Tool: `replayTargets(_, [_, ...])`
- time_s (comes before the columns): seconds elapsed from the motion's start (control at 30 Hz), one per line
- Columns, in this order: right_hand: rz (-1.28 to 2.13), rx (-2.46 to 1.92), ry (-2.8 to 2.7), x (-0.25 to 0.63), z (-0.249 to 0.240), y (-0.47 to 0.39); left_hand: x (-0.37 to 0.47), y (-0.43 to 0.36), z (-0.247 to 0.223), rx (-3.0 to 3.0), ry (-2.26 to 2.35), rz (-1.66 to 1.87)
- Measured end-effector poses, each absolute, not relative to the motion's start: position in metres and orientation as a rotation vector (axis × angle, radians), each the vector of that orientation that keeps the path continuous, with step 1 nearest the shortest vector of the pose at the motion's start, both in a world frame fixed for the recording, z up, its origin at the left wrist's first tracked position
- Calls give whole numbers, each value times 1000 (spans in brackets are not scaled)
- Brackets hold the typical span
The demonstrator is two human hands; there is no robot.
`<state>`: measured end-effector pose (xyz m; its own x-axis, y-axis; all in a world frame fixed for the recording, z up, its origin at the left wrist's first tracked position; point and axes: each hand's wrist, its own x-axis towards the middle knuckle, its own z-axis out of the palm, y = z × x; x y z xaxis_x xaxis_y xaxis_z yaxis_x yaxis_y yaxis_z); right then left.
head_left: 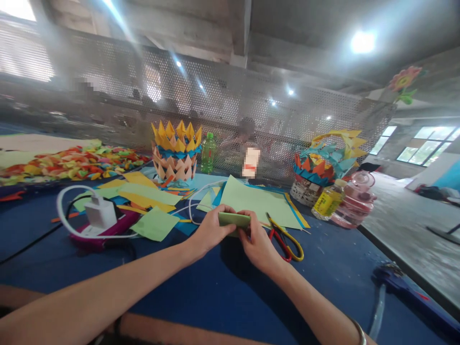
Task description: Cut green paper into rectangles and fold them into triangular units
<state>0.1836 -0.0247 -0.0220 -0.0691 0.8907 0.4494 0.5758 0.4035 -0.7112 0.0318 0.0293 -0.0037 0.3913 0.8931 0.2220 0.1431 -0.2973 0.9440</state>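
Note:
Between my two hands, above the blue table, is a folded piece of green paper (234,220). My left hand (212,229) pinches its left end, thumb along the near face. At the right end my right hand (256,235) grips it with thumb and fingers. Part of the paper's underside is hidden by my fingers. Just right of my right hand lie scissors (283,239) with one red and one yellow handle. Beyond my hands rests a stack of light green sheets (257,201). A loose green square (155,224) lies to the left.
At the left sit a white charger (99,213) on a magenta power strip (86,239), with cables, and a pile of folded paper pieces (72,163). Paper crowns (176,158), a green bottle (208,153), a yellow-labelled bottle (327,201) and a glue gun (413,292) stand or lie around.

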Motion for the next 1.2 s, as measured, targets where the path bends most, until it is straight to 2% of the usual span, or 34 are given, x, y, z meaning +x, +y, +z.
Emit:
replayTargets(0.33, [358,-1304,-1801,184,-21,-23,28,38,-15,1754,957,936])
replayTargets(0.7, [292,-1326,-1804,185,-22,-21,24,35,-7,1683,915,984])
replayTargets(1.2, [683,-1228,-1460,193,-21,-11,22,36,5,1546,816,927])
